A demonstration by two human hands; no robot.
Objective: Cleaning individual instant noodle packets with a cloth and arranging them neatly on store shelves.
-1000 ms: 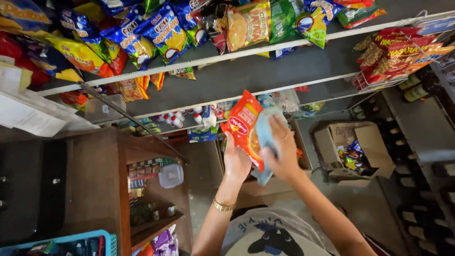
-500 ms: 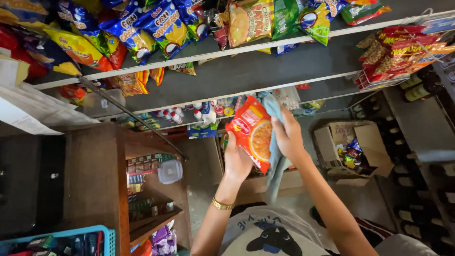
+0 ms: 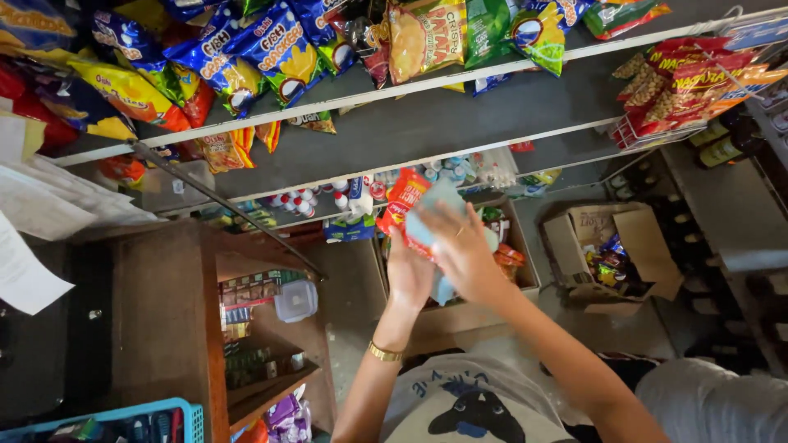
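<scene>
My left hand (image 3: 408, 275) holds a red and orange snack bag (image 3: 402, 199) upright in front of me, gripping it from behind. My right hand (image 3: 461, 250) presses a light blue cloth (image 3: 427, 217) against the front of that bag, and the cloth's end hangs below my hands. A gold bracelet (image 3: 383, 353) sits on my left wrist. Most of the bag is hidden behind the cloth and my fingers.
Grey shelves (image 3: 427, 123) above carry many snack bags: blue ones (image 3: 271, 45), a yellow one (image 3: 423, 33) and red ones (image 3: 681, 82). An open cardboard box (image 3: 607, 254) with packets lies at the right. A wooden cabinet (image 3: 168, 320) stands left, a blue basket (image 3: 115, 422) below it.
My hands and the bag moved slightly lower and the bag turned more edge-on. My right hand slid the cloth across the bag's front, covering more of it.
</scene>
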